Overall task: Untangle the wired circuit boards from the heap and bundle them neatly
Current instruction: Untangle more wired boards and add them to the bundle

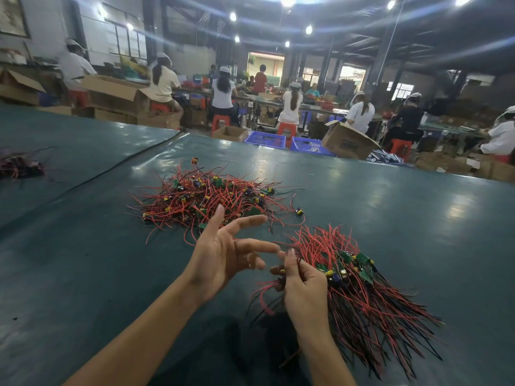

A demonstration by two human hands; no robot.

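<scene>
Pinching a wired board (278,285), right hand (303,291) fingers (289,260) curl; left hand (220,254) fingers (250,220) splay wide open.

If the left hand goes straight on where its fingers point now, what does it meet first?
Most likely the tangled heap of wired boards, lying just beyond the open left hand; the hand's height above it is unclear.
</scene>
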